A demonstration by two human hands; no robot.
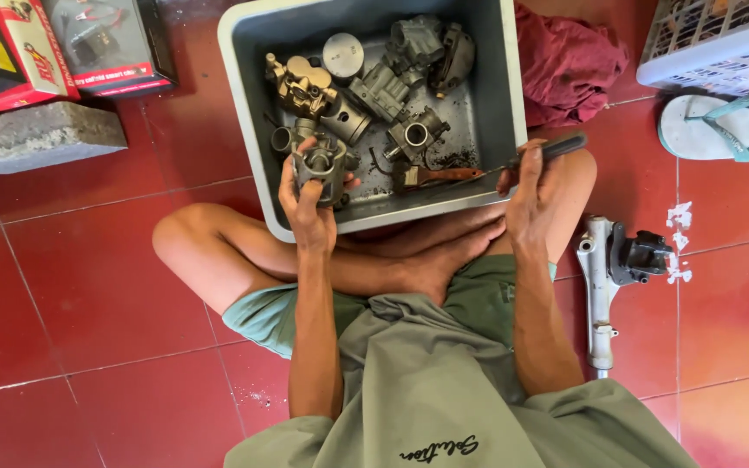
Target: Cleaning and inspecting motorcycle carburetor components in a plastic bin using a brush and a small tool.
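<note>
Nestling carburetor (321, 165) (between left fingers (292, 173))

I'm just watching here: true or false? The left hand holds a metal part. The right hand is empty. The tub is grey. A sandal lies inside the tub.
1. The left hand holds a metal part: true.
2. The right hand is empty: false, it grips a dark-handled tool.
3. The tub is grey: true.
4. A sandal lies inside the tub: false, it lies on the red floor.
</note>
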